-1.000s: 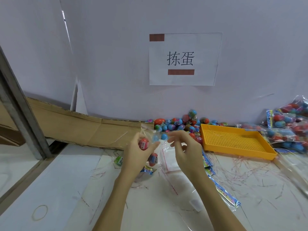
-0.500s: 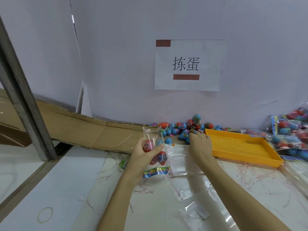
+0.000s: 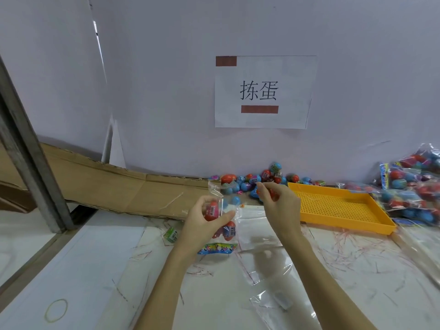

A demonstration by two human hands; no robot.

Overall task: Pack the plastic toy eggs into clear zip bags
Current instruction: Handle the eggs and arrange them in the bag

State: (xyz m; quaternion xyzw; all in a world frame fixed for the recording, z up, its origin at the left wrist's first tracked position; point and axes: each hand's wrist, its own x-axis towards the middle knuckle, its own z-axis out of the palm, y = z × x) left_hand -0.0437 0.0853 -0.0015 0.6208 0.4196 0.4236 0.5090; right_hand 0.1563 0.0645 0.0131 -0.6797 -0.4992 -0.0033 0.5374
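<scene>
1. White surface (image 3: 357,270) strewn with thin red strips and loose clear bags, backed by a pale wall with a printed paper sign (image 3: 263,91). Flattened cardboard (image 3: 107,186) leans at the back left; a yellow tray (image 3: 338,206) lies to the right.
2. Loose pile of eggs (image 3: 262,177) against the wall; filled bags (image 3: 414,186) stacked far right.
3. Left hand (image 3: 204,225) grips a clear zip bag (image 3: 226,217) upright, fingers curled round it, mouth uppermost; red and blue eggs show through the plastic.
4. Right hand (image 3: 278,201) pinches a red egg (image 3: 269,194), fingers curled over it, just in front of the pile.
5. Key relation: the bag's mouth sits just left of the held egg and about level with it, long axis vertical. My guess: the right hand goes left, then drops the egg in.
6. Risk, as I judge it: a limp mouth may fold shut.
</scene>
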